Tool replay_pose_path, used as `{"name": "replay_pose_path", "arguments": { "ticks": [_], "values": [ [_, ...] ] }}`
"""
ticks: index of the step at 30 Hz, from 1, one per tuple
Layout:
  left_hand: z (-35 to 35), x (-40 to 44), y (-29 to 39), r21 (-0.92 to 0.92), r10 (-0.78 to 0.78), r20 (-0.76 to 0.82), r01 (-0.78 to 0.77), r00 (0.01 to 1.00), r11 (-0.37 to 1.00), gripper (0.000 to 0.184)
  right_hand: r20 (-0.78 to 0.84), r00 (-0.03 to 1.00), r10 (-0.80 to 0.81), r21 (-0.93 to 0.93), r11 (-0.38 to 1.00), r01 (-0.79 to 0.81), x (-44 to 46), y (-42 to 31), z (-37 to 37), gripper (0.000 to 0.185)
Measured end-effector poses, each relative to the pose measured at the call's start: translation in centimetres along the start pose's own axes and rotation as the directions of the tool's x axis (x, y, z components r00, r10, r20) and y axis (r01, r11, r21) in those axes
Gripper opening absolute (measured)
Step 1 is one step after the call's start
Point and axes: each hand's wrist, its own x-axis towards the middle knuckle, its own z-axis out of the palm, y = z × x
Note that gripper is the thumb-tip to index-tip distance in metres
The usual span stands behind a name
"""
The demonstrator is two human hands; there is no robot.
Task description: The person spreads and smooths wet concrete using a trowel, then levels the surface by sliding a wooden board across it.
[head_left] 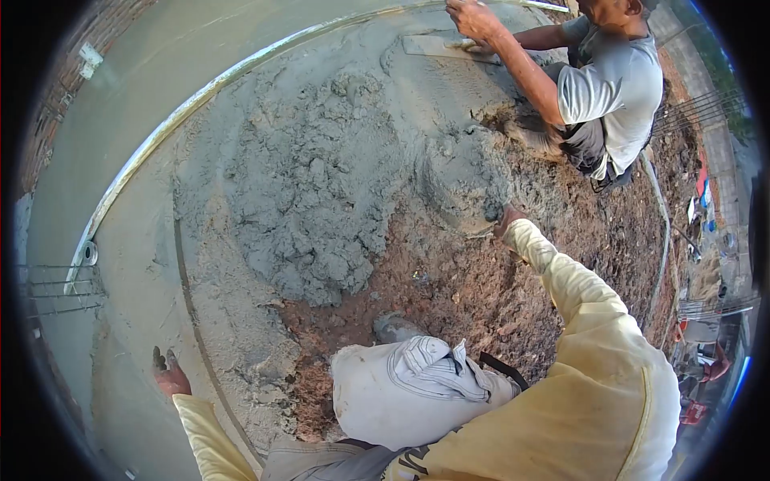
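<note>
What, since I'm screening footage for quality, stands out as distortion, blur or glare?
Head view: strong fisheye distortion with black corners, the long pale strip looking bowed; head view: a smudged, blurry patch near the neck of the co-worker; head view: soft light, faint sheen on the smooth grey cement, no harsh glare.

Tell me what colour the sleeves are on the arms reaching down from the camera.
Pale yellow sleeves, clearest in the head view.

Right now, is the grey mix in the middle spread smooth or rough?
Rough: the grey mix lies in lumps, while the surface beyond the pale strip looks smooth.
</note>
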Motion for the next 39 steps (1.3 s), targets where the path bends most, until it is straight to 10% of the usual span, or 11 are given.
{"name": "replay_pose_path", "arguments": {
  "ticks": [11,17,23,28,39],
  "values": [
    [-1.9,-0.1,1.7,0.028,0.024,-0.032,-0.024,0.999,0.999,0.048,-0.038,0.878,-0.477,-0.089,0.877,0.473,-12.2,-9.6,5.2,0.046],
    [-2.9,-1.1,0.9,0.022,0.088,-0.029,-0.087,0.996,0.996,0.047,-0.423,0.805,-0.416,-0.133,0.907,0.400,-4.1,-6.5,-5.4,0.035],
    [-4.0,-2.7,-3.6,0.034,0.011,-0.023,-0.010,1.000,0.999,0.046,-0.451,0.812,-0.370,-0.154,0.929,0.337,3.3,-8.3,-5.2,0.033],
    [-4.5,-3.0,-4.9,0.117,0.001,-0.013,0.001,1.000,0.993,0.047,-0.141,0.860,-0.490,-0.178,0.867,0.465,-1.0,-12.5,-2.8,0.041],
    [-1.9,0.5,2.5,0.114,0.147,0.017,-0.148,0.989,0.982,0.047,0.410,0.528,-0.744,-0.113,0.532,0.839,-13.5,-15.0,7.0,0.034]
  ]
}}
